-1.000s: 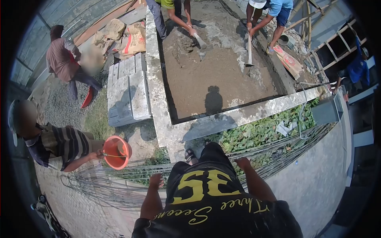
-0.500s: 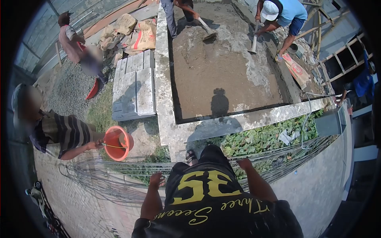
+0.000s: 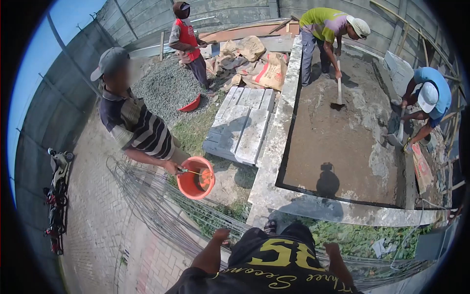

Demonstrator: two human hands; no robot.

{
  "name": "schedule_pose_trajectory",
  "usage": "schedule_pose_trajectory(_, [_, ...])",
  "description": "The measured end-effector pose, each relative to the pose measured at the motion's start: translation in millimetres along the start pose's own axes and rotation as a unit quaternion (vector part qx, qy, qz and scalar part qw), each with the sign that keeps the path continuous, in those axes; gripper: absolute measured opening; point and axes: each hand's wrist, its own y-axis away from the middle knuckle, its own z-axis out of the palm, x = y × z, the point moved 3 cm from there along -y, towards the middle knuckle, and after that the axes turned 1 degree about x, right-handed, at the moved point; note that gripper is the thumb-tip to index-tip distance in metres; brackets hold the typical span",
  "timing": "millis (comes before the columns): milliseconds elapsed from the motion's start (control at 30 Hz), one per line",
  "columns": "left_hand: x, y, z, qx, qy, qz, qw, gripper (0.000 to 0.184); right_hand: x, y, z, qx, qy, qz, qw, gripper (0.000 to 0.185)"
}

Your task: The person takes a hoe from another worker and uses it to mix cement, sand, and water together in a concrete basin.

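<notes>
My left hand (image 3: 222, 235) hangs beside my left thigh, above the bundle of grey cables (image 3: 196, 206). Its fingers are loosely bent, and I see nothing in them. My right hand (image 3: 332, 249) is at my right side over the green plants (image 3: 352, 235), fingers relaxed and likewise without any visible object. Between them are my black shirt with yellow print (image 3: 279, 252) and one sandalled foot (image 3: 270, 226) at the concrete edge. To the left, a person in a striped shirt (image 3: 139, 127) holds an orange bucket (image 3: 185, 183) by its handle.
A concrete curb (image 3: 271, 161) frames wet mortar (image 3: 333, 142). Two people (image 3: 320, 27) (image 3: 435, 90) work there with hoes. Pale blocks (image 3: 235, 127), gravel (image 3: 164, 93), sacks (image 3: 269, 71) and a person in a red vest (image 3: 188, 39) are farther back. Motorbikes (image 3: 56, 201) stand at far left.
My view has swung left and upward, so the scene sits farther right. Both hands remain by my sides. The person with the bucket still holds it; the hoes have shifted in the mortar.
</notes>
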Motion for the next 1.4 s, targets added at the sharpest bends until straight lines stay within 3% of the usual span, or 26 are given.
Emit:
schedule_pose_trajectory(67, [-22.6, -12.7, 13.8, 0.013, 0.177, -0.101, 0.979, 0.030, 10.3, -14.2, 13.5, -0.006, 0.031, -0.008, 0.999, 0.026])
schedule_pose_trajectory(133, [-24.6, -19.8, 17.9, 0.018, 0.233, -0.134, 0.963, 0.031, 18.2, -28.6, 18.1, 0.068, -0.048, -0.025, 0.996, 0.049])
schedule_pose_trajectory(233, [-25.5, -18.7, 13.7, 0.021, 0.228, -0.133, 0.964, 0.032, -7.1, -29.8, 0.9, 0.033, 0.137, -0.107, 0.984, 0.028])
schedule_pose_trajectory(267, [-18.4, -13.1, 12.4, 0.018, 0.260, -0.151, 0.954, 0.033, -12.9, -28.1, -0.7, 0.042, 0.128, -0.078, 0.988, 0.029])
schedule_pose_trajectory(300, [-4.2, -5.4, 6.1, 0.017, 0.337, -0.212, 0.917, 0.034, -15.5, -29.7, -5.2, 0.017, 0.021, 0.029, 0.999, 0.030])
schedule_pose_trajectory(333, [20.8, 2.8, -2.6, 0.029, 0.422, -0.298, 0.856, 0.035, 3.7, -52.8, 24.5, 0.059, 0.056, -0.040, 0.996, 0.037])
schedule_pose_trajectory(400, [43.8, 17.6, -11.6, 0.046, 0.479, -0.377, 0.792, 0.040, -23.4, -33.6, -8.9, 0.006, 0.022, 0.009, 1.000, 0.044])
schedule_pose_trajectory(600, [7.0, 13.0, 3.6, -0.012, 0.465, -0.312, 0.829, 0.028, -28.8, -25.2, -12.8, 0.049, 0.038, -0.011, 0.998, 0.036])
schedule_pose_trajectory(633, [-20.8, 7.0, 14.1, -0.031, 0.378, -0.166, 0.910, 0.027, -31.9, -21.3, -16.7, 0.030, -0.005, 0.025, 0.999, 0.037])
schedule_pose_trajectory(667, [-7.2, 8.3, 11.5, -0.045, 0.372, -0.168, 0.912, 0.027, -30.1, -13.8, -15.7, 0.013, -0.047, 0.061, 0.997, 0.038])
schedule_pose_trajectory(733, [29.6, 15.1, -3.0, 0.020, 0.439, -0.368, 0.819, 0.031, -18.0, -14.4, 8.7, 0.023, -0.032, 0.058, 0.998, 0.043])
schedule_pose_trajectory(800, [36.9, 13.8, -4.6, -0.011, 0.441, -0.348, 0.827, 0.034, -22.7, 4.9, 4.9, 0.035, -0.015, 0.051, 0.998, 0.048])
schedule_pose_trajectory(867, [36.7, 7.6, -4.3, -0.024, 0.434, -0.311, 0.845, 0.035, -52.4, 47.2, -39.9, 0.010, -0.129, 0.166, 0.978, 0.059])
schedule_pose_trajectory(900, [27.4, 6.5, -2.8, -0.090, 0.304, -0.083, 0.945, 0.038, -52.1, 51.2, -38.9, 0.016, -0.139, 0.167, 0.976, 0.065])
schedule_pose_trajectory(933, [16.3, 1.7, 3.4, -0.097, 0.301, -0.083, 0.945, 0.038, -50.2, 52.1, -33.1, 0.015, -0.142, 0.173, 0.974, 0.065])
schedule_pose_trajectory(1000, [-3.1, -12.3, 15.4, -0.056, 0.381, -0.177, 0.906, 0.042, -35.4, 40.9, -7.6, 0.029, -0.131, 0.166, 0.977, 0.065])
schedule_pose_trajectory(1067, [-10.6, -16.6, 18.8, -0.061, 0.364, -0.101, 0.924, 0.042, -44.4, 55.9, -25.8, 0.019, -0.165, 0.181, 0.969, 0.062])
schedule_pose_trajectory(1167, [2.3, -16.0, 14.4, -0.060, 0.377, -0.119, 0.917, 0.039, -45.9, 60.0, -30.1, 0.024, -0.171, 0.174, 0.970, 0.058])
schedule_pose_trajectory(1233, [37.0, -4.9, -0.2, -0.022, 0.415, -0.313, 0.854, 0.038, -44.8, 60.4, -30.2, 0.027, -0.176, 0.177, 0.968, 0.058])
schedule_pose_trajectory(1267, [31.5, -6.1, 1.4, -0.024, 0.412, -0.312, 0.855, 0.038, -44.8, 61.1, -29.4, 0.028, -0.180, 0.177, 0.967, 0.058])
schedule_pose_trajectory(1300, [12.2, -11.4, 9.3, -0.041, 0.394, -0.237, 0.887, 0.040, -43.6, 60.4, -25.9, 0.041, -0.179, 0.187, 0.965, 0.059])
schedule_pose_trajectory(1400, [3.3, -12.5, 14.5, -0.058, 0.362, -0.155, 0.917, 0.041, -42.9, 62.0, -20.4, 0.049, -0.183, 0.201, 0.961, 0.059])
